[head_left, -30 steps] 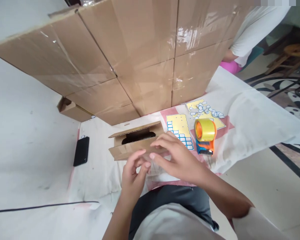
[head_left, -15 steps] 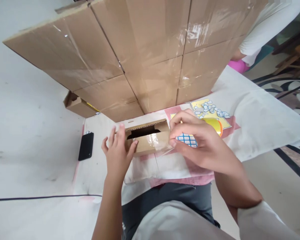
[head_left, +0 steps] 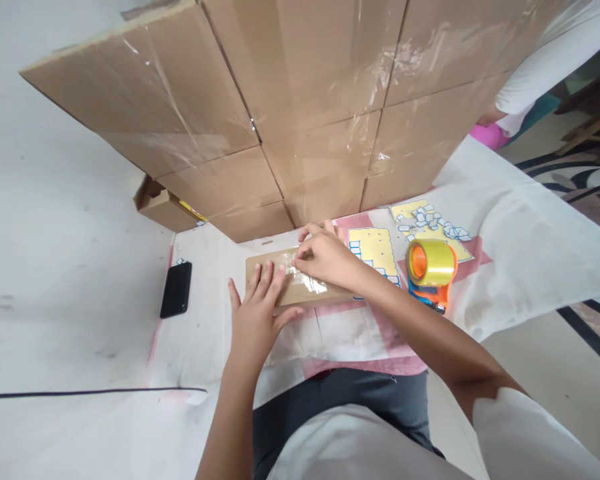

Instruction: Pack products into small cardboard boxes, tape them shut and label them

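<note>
A small cardboard box (head_left: 300, 293) lies on the cloth-covered table, its lid down flat. My left hand (head_left: 260, 293) rests on the left part of the lid with fingers spread, thumb along the near edge. Over the lid, my right hand (head_left: 320, 253) is pinched at a strip of shiny clear tape (head_left: 313, 283) that lies across the top. Its fingertips partly hide the tape's far end. To the right stands an orange tape dispenser (head_left: 450, 287) with a yellowish tape roll (head_left: 437, 262).
Large taped stacked cartons (head_left: 325, 160) rise just beyond the box. A yellow sticker sheet (head_left: 375, 247) and a second sheet with loose label pieces (head_left: 430, 220) lie right. A black phone (head_left: 176, 290) and an open small carton (head_left: 167, 210) are left. Another person's sleeve (head_left: 555, 67) shows far right.
The box's lid, gaping before, is now down. My right hand has moved left from the box's right end onto its top, uncovering the dispenser. My left hand now lies flatter on the lid.
</note>
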Available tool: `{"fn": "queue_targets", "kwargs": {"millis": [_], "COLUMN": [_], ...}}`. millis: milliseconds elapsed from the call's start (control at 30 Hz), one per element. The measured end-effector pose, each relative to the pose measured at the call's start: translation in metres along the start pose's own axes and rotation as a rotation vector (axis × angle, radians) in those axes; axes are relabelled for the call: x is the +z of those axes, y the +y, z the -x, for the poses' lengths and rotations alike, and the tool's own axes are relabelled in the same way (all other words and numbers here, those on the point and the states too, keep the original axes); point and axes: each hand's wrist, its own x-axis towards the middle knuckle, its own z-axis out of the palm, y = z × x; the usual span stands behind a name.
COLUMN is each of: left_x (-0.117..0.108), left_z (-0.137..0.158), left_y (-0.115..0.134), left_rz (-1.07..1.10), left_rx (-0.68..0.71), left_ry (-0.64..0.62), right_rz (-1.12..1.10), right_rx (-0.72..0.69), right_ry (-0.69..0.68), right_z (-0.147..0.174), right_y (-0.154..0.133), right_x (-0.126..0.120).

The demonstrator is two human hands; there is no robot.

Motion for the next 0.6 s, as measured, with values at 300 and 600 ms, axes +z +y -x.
{"fn": "queue_targets", "kwargs": {"millis": [300, 600], "left_x": [0.003, 0.006], "left_z": [0.006, 0.006], "left_y": [-0.001, 0.011], "left_rz": [-0.100, 0.011], "left_rx": [0.083, 0.145], "left_ry": [0.054, 0.245], "right_rz": [0.235, 0.155], "right_rx": [0.186, 0.651], "right_ry": [0.175, 0.314], "right_z": [-0.014, 0.054], "right_y": [0.007, 0.114], "right_x": [-0.008, -0.013]}}
